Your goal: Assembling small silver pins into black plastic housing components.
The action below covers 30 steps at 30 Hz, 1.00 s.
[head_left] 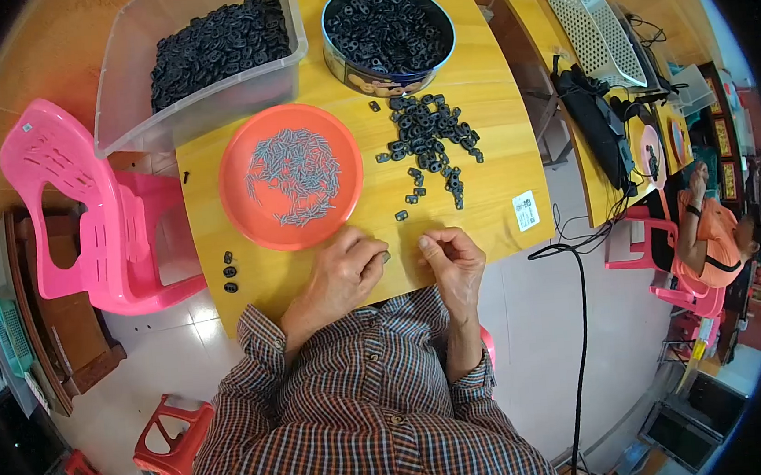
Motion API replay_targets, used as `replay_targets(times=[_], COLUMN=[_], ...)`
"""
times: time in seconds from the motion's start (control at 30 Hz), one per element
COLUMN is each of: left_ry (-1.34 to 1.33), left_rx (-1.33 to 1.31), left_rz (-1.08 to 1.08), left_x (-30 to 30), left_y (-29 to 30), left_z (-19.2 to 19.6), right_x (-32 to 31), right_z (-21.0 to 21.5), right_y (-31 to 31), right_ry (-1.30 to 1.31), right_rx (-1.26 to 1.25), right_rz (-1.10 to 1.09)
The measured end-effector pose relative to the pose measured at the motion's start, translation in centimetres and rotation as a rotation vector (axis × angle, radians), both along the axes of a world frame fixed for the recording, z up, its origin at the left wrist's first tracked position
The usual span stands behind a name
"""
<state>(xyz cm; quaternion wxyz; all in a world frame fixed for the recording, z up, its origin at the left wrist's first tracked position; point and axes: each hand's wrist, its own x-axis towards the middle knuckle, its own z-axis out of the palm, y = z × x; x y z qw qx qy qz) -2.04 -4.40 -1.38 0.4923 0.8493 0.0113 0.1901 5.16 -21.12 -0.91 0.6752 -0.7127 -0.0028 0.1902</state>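
My left hand (339, 271) is closed at the table's near edge, pinching a small dark piece (386, 257) that is mostly hidden by the fingers. Just right of it, my right hand (455, 263) has thumb and fingertips pressed together; whatever they hold, if anything, is too small to tell. Beyond the left hand lies an orange-red plate (236, 195) with many small grey metal pins (301, 172). A loose pile of small black plastic parts with holes (426, 133) spreads over the yellow table (503, 158) beyond the right hand.
A clear plastic bin (203, 104) and a round tin (392, 85), both full of black parts, stand at the back. Several black parts (229, 272) lie at left. Pink chair (105, 204) left; black cable (583, 311) right; another person (707, 232) sits far right.
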Motion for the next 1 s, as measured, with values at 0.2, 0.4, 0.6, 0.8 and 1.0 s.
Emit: replay_targets(times=[0.2, 0.4, 0.6, 0.8, 1.0], left_ry=[0.002, 0.035, -0.015, -0.052, -0.097], left_rx=[0.059, 0.030, -0.011, -0.027, -0.097], left_rz=[0.064, 0.101, 0.151, 0.268, 0.229], left_x=[-0.8, -1.3, -1.7, -1.5, -1.1], left_y=[0.0, 0.5, 1.7, 2.7, 1.5], left_z=[-0.2, 0.5, 0.1, 0.9, 1.1], right_x=[1.9, 3.4, 3.6, 3.4, 3.1], right_z=[-0.6, -0.6, -1.3, -1.6, -1.9], right_y=[0.0, 0.3, 0.2, 0.0, -1.1], right_ry=[-0.561, -0.767, -0.764, -0.872, -0.994], right_rx=[-0.455, -0.860, -0.844, -0.877, -0.767], right_rz=[-0.239, -0.211, -0.204, -0.181, -0.204])
